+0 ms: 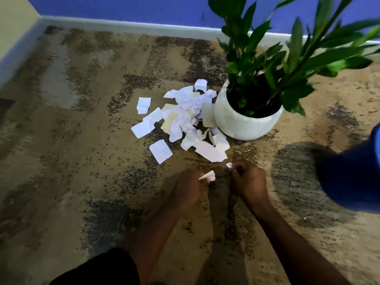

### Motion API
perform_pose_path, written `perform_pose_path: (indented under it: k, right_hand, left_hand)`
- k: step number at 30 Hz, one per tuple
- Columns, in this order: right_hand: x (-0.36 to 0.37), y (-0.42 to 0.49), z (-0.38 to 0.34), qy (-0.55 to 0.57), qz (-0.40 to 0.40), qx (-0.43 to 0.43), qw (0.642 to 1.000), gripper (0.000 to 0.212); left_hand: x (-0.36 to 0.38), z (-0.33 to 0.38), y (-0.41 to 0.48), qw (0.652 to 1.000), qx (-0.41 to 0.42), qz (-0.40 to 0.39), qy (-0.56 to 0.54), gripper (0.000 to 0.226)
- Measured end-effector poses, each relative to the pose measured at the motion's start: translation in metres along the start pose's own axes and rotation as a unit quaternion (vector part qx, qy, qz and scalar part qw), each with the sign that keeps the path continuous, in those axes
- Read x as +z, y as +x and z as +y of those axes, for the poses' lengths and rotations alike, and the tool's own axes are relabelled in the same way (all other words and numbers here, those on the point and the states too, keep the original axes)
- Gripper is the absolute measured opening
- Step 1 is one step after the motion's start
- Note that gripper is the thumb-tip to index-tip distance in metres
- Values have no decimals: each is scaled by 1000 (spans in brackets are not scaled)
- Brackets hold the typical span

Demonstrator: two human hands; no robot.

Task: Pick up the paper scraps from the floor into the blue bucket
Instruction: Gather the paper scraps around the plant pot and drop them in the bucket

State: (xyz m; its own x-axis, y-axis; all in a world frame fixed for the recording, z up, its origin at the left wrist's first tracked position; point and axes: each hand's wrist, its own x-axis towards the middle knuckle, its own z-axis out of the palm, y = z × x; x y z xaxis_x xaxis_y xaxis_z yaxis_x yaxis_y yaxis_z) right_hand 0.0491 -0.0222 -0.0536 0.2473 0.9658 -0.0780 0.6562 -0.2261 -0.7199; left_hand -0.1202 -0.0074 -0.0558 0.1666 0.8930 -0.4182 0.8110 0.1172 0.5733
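Blue bucket (353,173) cut off at right edge; left hand (188,189) and right hand (247,179) each pinch crumpled white scraps (185,118).

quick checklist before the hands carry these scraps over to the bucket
1. Left hand grips a scrap: ok.
2. Right hand grips a scrap: ok, only a tip shows.
3. Blue bucket within view on the right: ok, but its opening is cut off by the frame edge: cannot tell.
4. Floor cleared: not ok, pile of scraps remains.
5. Scraps clear of the plant pot: not ok, some lie against it.
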Motion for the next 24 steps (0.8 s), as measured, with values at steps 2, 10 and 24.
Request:
perform_pose_path:
  k: [2, 10, 24]
  right_hand:
    - [-41, -6, -9, -5, 65, -15, 998, 9]
    - [-245, -14, -24, -167, 337, -1, 927, 20]
    - [-286, -17, -4, -152, 336, 68, 927, 24]
  left_hand:
    - [1, 36, -12, 999, 43, 25, -8, 33]
    - [-15, 272, -38, 927, 355, 98, -72, 20]
    - [35, 336, -10, 875, 454, -5, 166, 63]
